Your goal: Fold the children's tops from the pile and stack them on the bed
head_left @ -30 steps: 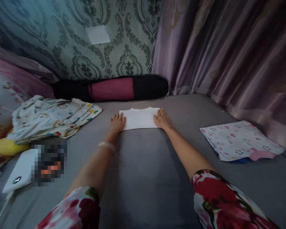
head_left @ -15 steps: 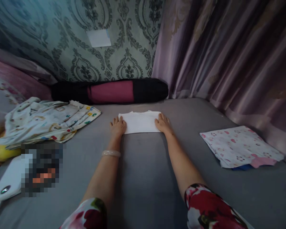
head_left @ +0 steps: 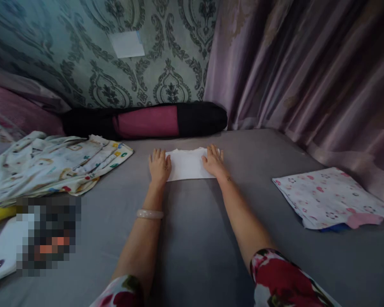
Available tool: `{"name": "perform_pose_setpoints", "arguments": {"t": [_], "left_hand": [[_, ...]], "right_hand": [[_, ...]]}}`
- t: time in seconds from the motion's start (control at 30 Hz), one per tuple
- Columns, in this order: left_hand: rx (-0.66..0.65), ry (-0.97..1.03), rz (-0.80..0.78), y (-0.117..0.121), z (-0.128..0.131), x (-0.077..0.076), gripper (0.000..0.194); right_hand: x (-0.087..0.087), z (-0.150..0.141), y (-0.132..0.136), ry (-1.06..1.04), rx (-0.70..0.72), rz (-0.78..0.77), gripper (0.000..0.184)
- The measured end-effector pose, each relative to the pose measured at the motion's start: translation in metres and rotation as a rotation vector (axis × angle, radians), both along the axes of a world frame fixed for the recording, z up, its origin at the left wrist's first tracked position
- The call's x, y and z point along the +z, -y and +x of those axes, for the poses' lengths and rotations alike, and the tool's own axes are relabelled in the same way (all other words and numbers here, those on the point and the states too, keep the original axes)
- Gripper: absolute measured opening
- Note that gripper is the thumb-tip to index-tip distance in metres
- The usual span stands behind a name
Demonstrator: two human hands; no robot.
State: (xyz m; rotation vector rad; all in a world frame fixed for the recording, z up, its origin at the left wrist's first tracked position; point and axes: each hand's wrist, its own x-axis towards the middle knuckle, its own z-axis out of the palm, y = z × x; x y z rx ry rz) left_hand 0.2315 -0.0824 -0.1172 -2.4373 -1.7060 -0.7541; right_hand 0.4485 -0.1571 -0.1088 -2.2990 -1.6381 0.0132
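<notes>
A folded white cloth garment [head_left: 187, 164] lies flat on the grey sheet [head_left: 195, 230], its far edge slightly uneven. At its left end rests my left hand [head_left: 160, 165], palm down with the fingers stretched out, partly covering that edge. My right hand [head_left: 213, 160] lies on the right end, fingers extended and the thumb toward the middle. Neither hand grips the cloth. The corners beneath both hands are hidden. A pale bangle [head_left: 150, 214] circles my left wrist.
Patterned cloths [head_left: 51, 162] lie heaped at left, near a white device [head_left: 9, 247] and a pixelated patch. To the right sits a folded pink-and-white printed cloth [head_left: 329, 196]. A long black and maroon bag [head_left: 147, 121] lies along the wall, beside purple curtains [head_left: 259, 64].
Both hands have straightened their fingers on the white cloth. My right hand has shifted slightly inward and farther over it. The camera view has moved a little.
</notes>
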Motion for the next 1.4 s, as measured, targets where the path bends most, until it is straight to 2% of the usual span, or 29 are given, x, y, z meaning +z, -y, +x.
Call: {"name": "perform_pose_setpoints", "arguments": {"t": [0.07, 0.2, 0.53, 0.63, 0.8, 1.0, 1.3, 1.4], "left_hand": [[-0.021, -0.053, -0.078, 0.0, 0.006, -0.003, 0.055], [0.031, -0.147, -0.247, 0.0, 0.009, -0.011, 0.064], [0.06, -0.18, -0.312, -0.001, 0.007, -0.009, 0.065], [0.06, -0.17, -0.283, 0.002, 0.009, -0.004, 0.065], [0.0, -0.163, -0.131, 0.006, 0.016, 0.0, 0.062], [-0.05, -0.205, -0.292, 0.005, 0.018, -0.007, 0.063], [-0.052, -0.192, -0.272, 0.005, 0.017, -0.007, 0.063], [-0.049, -0.179, -0.207, 0.008, 0.021, -0.005, 0.062]], "right_hand": [[-0.003, -0.006, -0.002, -0.007, -0.01, -0.016, 0.06], [-0.011, -0.01, -0.001, -0.025, -0.054, -0.078, 0.064], [-0.014, -0.008, 0.001, -0.016, -0.063, -0.078, 0.063], [-0.012, -0.009, -0.001, -0.023, -0.065, -0.066, 0.062], [-0.009, -0.019, -0.005, 0.001, 0.005, -0.008, 0.06], [-0.013, -0.027, -0.002, 0.017, 0.043, -0.063, 0.058], [-0.01, -0.027, -0.002, 0.005, 0.034, -0.078, 0.057], [-0.005, -0.03, -0.002, -0.003, 0.041, -0.058, 0.056]]}}
